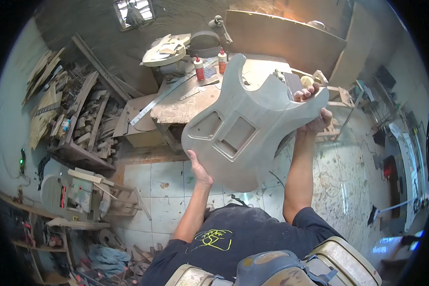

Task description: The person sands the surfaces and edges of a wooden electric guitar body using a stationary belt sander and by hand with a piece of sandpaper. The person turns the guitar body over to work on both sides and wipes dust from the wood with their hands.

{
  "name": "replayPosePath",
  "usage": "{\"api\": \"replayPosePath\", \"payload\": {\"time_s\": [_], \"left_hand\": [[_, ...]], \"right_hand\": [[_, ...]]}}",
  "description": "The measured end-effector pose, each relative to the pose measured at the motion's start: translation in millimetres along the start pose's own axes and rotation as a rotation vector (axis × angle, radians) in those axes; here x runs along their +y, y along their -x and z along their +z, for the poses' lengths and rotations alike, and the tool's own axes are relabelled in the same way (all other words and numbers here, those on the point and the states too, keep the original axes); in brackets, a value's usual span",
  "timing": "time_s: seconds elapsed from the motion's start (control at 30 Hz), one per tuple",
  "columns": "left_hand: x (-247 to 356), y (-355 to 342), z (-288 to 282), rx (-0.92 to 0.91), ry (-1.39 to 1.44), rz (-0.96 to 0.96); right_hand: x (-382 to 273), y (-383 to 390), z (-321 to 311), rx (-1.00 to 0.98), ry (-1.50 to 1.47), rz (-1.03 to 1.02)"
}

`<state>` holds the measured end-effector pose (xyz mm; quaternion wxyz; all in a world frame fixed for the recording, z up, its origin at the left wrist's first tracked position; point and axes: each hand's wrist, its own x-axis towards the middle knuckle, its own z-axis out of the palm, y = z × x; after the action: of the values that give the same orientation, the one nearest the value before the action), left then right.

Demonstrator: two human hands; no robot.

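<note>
A pale grey, unpainted electric guitar body (267, 138) is held up in front of my chest, its routed side facing me. Two recessed cavities, one roundish and one rectangular with a slot, show in that face. My left hand (201, 170) grips its lower left edge, thumb on the face and the other fingers hidden behind. At the upper right, my right hand (318, 117) is closed around a horn, with fingertips showing above its edge. The workbench (176, 112) stands beyond, partly covered by the body.
On the bench are two red-and-white glue bottles (199, 69), a long metal ruler (163, 95) and another guitar body (169, 50) at the back left. Wood scraps (88, 114) fill a rack on the left. A bandsaw-like machine (76, 193) stands at lower left. Tiled floor (166, 183) lies below.
</note>
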<state>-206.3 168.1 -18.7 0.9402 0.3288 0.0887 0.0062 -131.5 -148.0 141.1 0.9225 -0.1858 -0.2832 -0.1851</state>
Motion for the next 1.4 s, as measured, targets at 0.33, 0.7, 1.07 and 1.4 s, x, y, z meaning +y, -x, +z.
{"api": "replayPosePath", "payload": {"time_s": [0.33,0.7,1.07,1.4], "left_hand": [[60.3,-23.3,-63.5,0.005,-0.108,0.118],[126.5,-12.7,-67.0,-0.033,-0.191,0.270],[163.0,-20.3,-73.9,-0.006,-0.355,0.283],[161.8,-19.9,-96.6,0.045,-0.202,0.168]], "right_hand": [[38.1,70.7,-7.0,0.230,0.083,0.032],[60.3,130.1,-21.9,0.495,0.209,0.167],[31.7,94.9,1.9,0.532,1.051,0.550],[45.8,90.9,32.9,0.391,1.070,0.538]]}}
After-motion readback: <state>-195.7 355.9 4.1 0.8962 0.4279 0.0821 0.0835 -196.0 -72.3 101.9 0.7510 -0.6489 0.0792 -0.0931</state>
